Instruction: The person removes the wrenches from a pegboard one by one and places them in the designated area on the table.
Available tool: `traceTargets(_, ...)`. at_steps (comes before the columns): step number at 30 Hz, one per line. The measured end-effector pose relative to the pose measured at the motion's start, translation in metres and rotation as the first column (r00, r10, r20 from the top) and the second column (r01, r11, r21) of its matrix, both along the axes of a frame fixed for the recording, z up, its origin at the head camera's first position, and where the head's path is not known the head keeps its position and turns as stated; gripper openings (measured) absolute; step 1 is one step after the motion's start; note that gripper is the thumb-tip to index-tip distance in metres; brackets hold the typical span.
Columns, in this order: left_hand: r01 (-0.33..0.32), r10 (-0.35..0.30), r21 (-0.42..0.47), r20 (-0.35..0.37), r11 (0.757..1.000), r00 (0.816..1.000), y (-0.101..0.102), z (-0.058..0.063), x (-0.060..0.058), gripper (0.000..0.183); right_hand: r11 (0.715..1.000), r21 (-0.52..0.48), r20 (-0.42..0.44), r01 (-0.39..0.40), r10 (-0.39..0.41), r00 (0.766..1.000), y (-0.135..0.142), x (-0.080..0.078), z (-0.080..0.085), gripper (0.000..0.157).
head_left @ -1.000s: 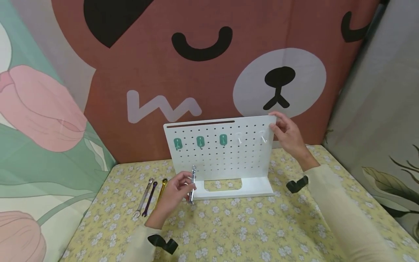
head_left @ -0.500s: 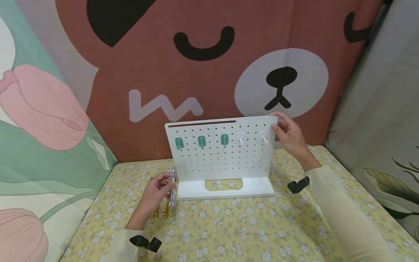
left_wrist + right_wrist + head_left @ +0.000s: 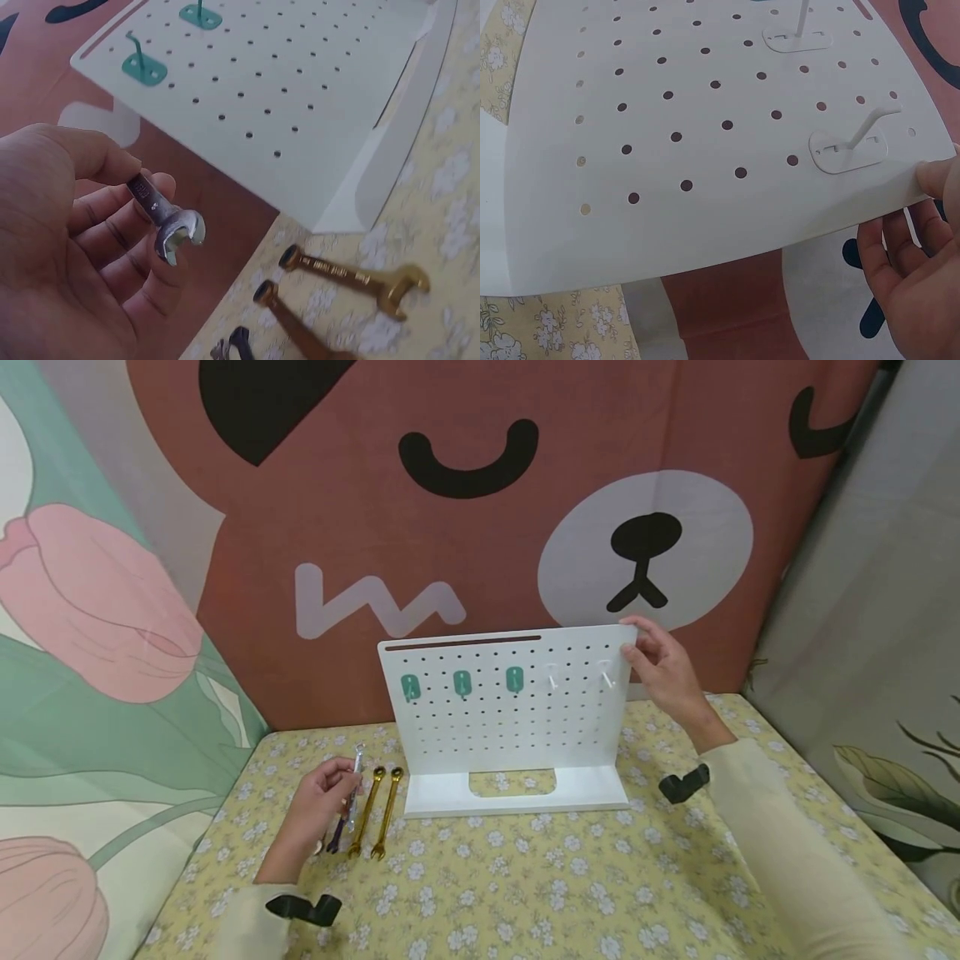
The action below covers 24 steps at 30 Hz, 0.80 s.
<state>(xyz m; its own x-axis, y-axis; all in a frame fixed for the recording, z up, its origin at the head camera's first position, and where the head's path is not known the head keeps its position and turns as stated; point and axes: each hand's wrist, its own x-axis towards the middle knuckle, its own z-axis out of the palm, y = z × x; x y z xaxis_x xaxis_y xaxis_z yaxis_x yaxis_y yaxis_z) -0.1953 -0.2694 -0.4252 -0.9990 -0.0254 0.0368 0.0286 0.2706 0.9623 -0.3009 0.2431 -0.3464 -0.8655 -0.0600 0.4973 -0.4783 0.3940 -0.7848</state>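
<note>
My left hand (image 3: pixel 317 800) pinches a silver combination wrench (image 3: pixel 356 775) between thumb and fingers, raised above the wrenches on the table. The left wrist view shows this wrench's open-end head (image 3: pixel 180 234) sticking out past the thumb. Two gold wrenches (image 3: pixel 387 814) lie side by side to the right of the hand. Under the hand, a purple wrench (image 3: pixel 336 837) is partly covered, and only a bit of another silver one shows. My right hand (image 3: pixel 663 677) grips the upper right corner of a white pegboard (image 3: pixel 510 727), thumb in front and fingers behind.
Three green hooks (image 3: pixel 462 684) and two white hooks (image 3: pixel 849 150) form a row on the pegboard, with nothing hanging on them. Its white base (image 3: pixel 585 785) rests on a yellow floral tablecloth (image 3: pixel 525 877). A printed curtain (image 3: pixel 345 510) stands close behind.
With the silver wrench, my left hand has moved left, away from the pegboard's base to above the lying wrenches. Both gold wrenches are now uncovered. My right hand keeps its grip on the corner.
</note>
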Motion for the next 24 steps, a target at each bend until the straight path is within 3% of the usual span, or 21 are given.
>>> traceTargets(10, -0.067, 0.069, -0.034, 0.072, 0.997, 0.995, -0.032, -0.010, -0.006, 0.029, 1.000, 0.008, 0.017, 0.011, -0.011, 1.000, 0.000, -0.001, -0.001, 0.044)
traceTargets(16, -0.067, 0.076, -0.088, 0.103, 0.994, 0.992, -0.046, -0.014, -0.009, 0.033, 1.000, 0.003, 0.032, 0.023, -0.024, 0.999, -0.001, 0.001, 0.001, 0.045)
traceTargets(20, -0.060, 0.077, -0.163, 0.100, 0.985, 0.992, -0.053, -0.018, -0.012, 0.032, 1.000, -0.004, 0.030, 0.023, -0.023, 0.999, -0.001, 0.001, 0.001, 0.044)
traceTargets(24, -0.040, 0.063, -0.285, 0.071, 0.958, 0.995, -0.061, -0.022, -0.015, 0.031, 1.000, 0.003, 0.025, 0.024, -0.024, 0.999, 0.000, 0.001, 0.001, 0.044)
